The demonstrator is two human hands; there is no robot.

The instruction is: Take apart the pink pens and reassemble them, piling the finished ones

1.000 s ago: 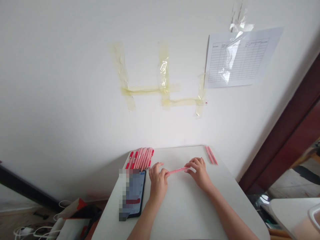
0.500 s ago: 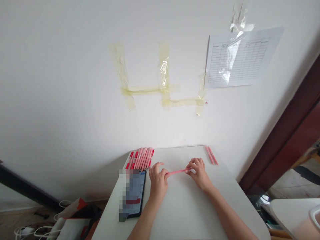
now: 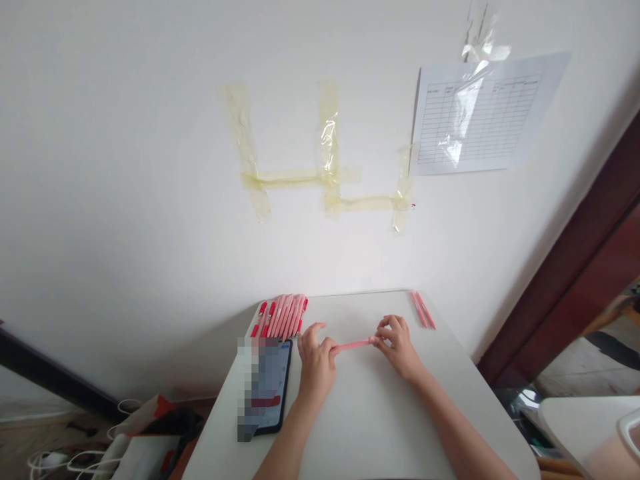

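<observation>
Between my hands a slim pink pen (image 3: 353, 345) lies almost level, just above the white table (image 3: 370, 413). My left hand (image 3: 317, 363) pinches its left end between thumb and forefinger, the other fingers lifted. At its right end, the fingertips of my right hand (image 3: 397, 347) are closed on it and hide the tip. Several pink and red pens (image 3: 284, 317) lie side by side at the table's back left corner. Two more pink pens (image 3: 423, 310) rest at the back right.
A dark phone (image 3: 273, 387), partly blurred out, lies left of my left hand. The white wall (image 3: 150, 167) rises behind the table, with yellowed tape and a taped paper chart (image 3: 477, 120). White cables (image 3: 75, 460) and boxes sit on the floor at left.
My right fingers have shifted slightly at the pen's right end. The left hand keeps its pinch, and the other pens stay in place.
</observation>
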